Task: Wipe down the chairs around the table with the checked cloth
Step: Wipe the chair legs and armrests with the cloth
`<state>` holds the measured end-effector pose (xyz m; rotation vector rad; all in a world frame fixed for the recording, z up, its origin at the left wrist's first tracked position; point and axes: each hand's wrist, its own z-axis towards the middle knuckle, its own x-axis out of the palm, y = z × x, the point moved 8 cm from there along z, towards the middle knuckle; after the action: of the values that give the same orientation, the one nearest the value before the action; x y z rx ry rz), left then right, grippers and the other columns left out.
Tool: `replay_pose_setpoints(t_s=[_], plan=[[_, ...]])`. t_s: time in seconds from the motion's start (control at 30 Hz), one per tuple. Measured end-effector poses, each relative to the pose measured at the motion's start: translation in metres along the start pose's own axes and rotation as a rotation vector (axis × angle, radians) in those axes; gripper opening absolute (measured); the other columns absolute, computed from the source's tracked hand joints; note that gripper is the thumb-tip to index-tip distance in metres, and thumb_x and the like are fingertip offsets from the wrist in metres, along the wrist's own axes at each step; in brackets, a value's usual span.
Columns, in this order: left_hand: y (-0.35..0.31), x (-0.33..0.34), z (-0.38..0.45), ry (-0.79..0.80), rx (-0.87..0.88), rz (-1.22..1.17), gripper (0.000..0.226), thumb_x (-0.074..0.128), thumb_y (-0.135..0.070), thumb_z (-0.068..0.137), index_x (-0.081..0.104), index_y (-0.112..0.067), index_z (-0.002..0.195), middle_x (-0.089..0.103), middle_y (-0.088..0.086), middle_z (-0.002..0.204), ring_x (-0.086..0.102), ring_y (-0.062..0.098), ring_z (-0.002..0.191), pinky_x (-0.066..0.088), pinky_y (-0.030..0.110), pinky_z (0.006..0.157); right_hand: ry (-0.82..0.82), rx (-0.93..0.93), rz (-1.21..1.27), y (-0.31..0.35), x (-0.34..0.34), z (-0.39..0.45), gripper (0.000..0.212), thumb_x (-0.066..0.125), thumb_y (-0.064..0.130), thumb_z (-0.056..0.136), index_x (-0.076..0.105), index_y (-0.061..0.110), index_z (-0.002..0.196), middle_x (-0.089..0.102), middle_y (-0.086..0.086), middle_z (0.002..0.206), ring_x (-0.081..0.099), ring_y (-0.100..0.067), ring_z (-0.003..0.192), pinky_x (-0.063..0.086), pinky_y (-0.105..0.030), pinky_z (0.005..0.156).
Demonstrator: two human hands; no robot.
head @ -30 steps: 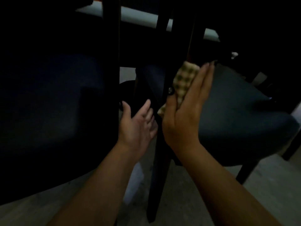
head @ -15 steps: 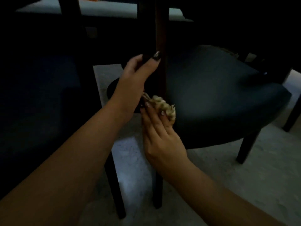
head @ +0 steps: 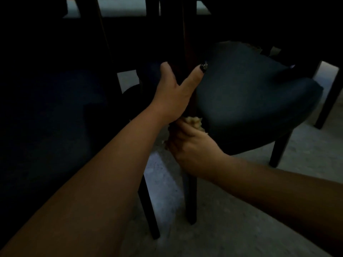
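My left hand (head: 175, 93) grips the chair's back post (head: 188, 52) to steady it — my right hand (head: 189, 145) has the cloth (head: 194, 123) bunched around the post under the seat (head: 250, 101), rubbing there.

My only view is head-worn, looking forward and down from close above the left hand (head: 172, 97) and right hand (head: 191, 147), with the floor (head: 241, 229) beneath them.
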<state>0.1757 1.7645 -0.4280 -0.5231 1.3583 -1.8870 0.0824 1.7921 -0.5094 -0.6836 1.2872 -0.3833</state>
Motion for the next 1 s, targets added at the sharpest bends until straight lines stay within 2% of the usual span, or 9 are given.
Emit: replay_pose_setpoints(t_s=[0.1, 0.17, 0.3, 0.37, 0.43, 0.77, 0.83, 0.9, 1.0], plan=[[-0.002, -0.002, -0.002, 0.014, -0.012, 0.022, 0.045, 0.061, -0.041, 0.092, 0.033, -0.016, 0.116, 0.052, -0.008, 0.11, 0.054, 0.003, 0.1, 0.048, 0.021, 0.081, 0.313, -0.292, 0.1, 0.027, 0.008, -0.019, 0.046, 0.023, 0.011, 0.093, 0.064, 0.014, 0.114, 0.067, -0.013, 0.113, 0.053, -0.035, 0.119, 0.015, -0.046, 0.117], [-0.004, -0.003, -0.002, 0.027, -0.034, 0.038, 0.045, 0.06, -0.042, 0.092, 0.031, -0.017, 0.117, 0.051, -0.004, 0.115, 0.054, 0.008, 0.105, 0.049, 0.029, 0.087, 0.435, -0.314, 0.31, 0.037, 0.006, -0.045, 0.036, 0.029, 0.018, 0.098, 0.054, 0.015, 0.125, 0.059, -0.01, 0.126, 0.043, -0.029, 0.128, 0.008, -0.035, 0.115], [-0.005, -0.002, -0.006, 0.024, -0.052, 0.059, 0.044, 0.06, -0.041, 0.092, 0.031, -0.018, 0.116, 0.051, -0.007, 0.109, 0.054, 0.005, 0.098, 0.048, 0.027, 0.081, 0.091, 0.298, 1.004, -0.034, -0.051, -0.082, 0.024, 0.048, 0.021, 0.092, 0.06, 0.015, 0.111, 0.056, 0.005, 0.106, 0.051, -0.007, 0.096, 0.035, -0.014, 0.081], [-0.005, -0.002, -0.005, 0.009, -0.045, 0.078, 0.04, 0.06, -0.039, 0.093, 0.031, -0.018, 0.112, 0.049, -0.01, 0.101, 0.052, 0.001, 0.089, 0.045, 0.02, 0.071, -0.313, 0.614, 1.127, -0.079, -0.087, -0.107, 0.027, 0.043, 0.024, 0.09, 0.061, 0.016, 0.108, 0.055, 0.02, 0.092, 0.056, -0.001, 0.084, 0.037, -0.003, 0.071], [-0.005, -0.003, -0.003, -0.013, -0.038, 0.079, 0.039, 0.059, -0.039, 0.093, 0.031, -0.018, 0.111, 0.049, -0.01, 0.098, 0.051, 0.002, 0.087, 0.044, 0.02, 0.068, -0.511, 0.791, 1.121, -0.105, -0.1, -0.125, 0.017, 0.043, 0.023, 0.093, 0.055, 0.026, 0.105, 0.055, 0.026, 0.077, 0.058, 0.009, 0.075, 0.038, -0.001, 0.063], [-0.004, 0.001, -0.006, -0.141, -0.037, 0.083, 0.029, 0.054, -0.04, 0.095, 0.037, -0.022, 0.109, 0.056, 0.004, 0.099, 0.059, 0.022, 0.09, 0.052, 0.05, 0.084, -0.726, 0.928, 0.782, -0.183, -0.072, -0.163, 0.024, 0.042, 0.013, 0.095, 0.057, -0.002, 0.106, 0.048, 0.0, 0.095, 0.051, -0.015, 0.082, 0.042, -0.025, 0.072], [-0.008, 0.001, -0.021, -0.325, -0.026, 0.252, 0.058, 0.052, -0.046, 0.093, 0.033, -0.012, 0.136, 0.048, 0.009, 0.131, 0.049, 0.02, 0.119, 0.04, 0.037, 0.107, -0.674, 0.94, 0.767, -0.188, -0.05, -0.169, 0.025, 0.044, 0.013, 0.095, 0.058, -0.002, 0.11, 0.055, -0.006, 0.1, 0.054, -0.02, 0.091, 0.044, -0.031, 0.08], [-0.031, 0.01, -0.048, -0.572, 0.11, 0.507, 0.082, 0.057, -0.037, 0.09, 0.015, 0.0, 0.151, 0.018, 0.022, 0.153, 0.02, 0.012, 0.137, 0.013, 0.015, 0.114, -0.477, 0.861, 0.791, -0.187, -0.017, -0.163, 0.027, 0.049, 0.009, 0.092, 0.057, 0.0, 0.116, 0.059, -0.016, 0.115, 0.056, -0.028, 0.108, 0.042, -0.036, 0.094], [-0.056, 0.075, -0.077, -0.575, 0.307, 0.741, 0.09, 0.06, -0.027, 0.086, 0.008, 0.012, 0.148, 0.006, 0.031, 0.155, 0.003, 0.033, 0.146, -0.004, 0.032, 0.119, -0.151, 0.653, 0.82, -0.181, 0.035, -0.165, 0.033, 0.057, 0.008, 0.09, 0.054, 0.013, 0.122, 0.053, -0.011, 0.133, 0.049, -0.024, 0.125, 0.038, -0.036, 0.107]])
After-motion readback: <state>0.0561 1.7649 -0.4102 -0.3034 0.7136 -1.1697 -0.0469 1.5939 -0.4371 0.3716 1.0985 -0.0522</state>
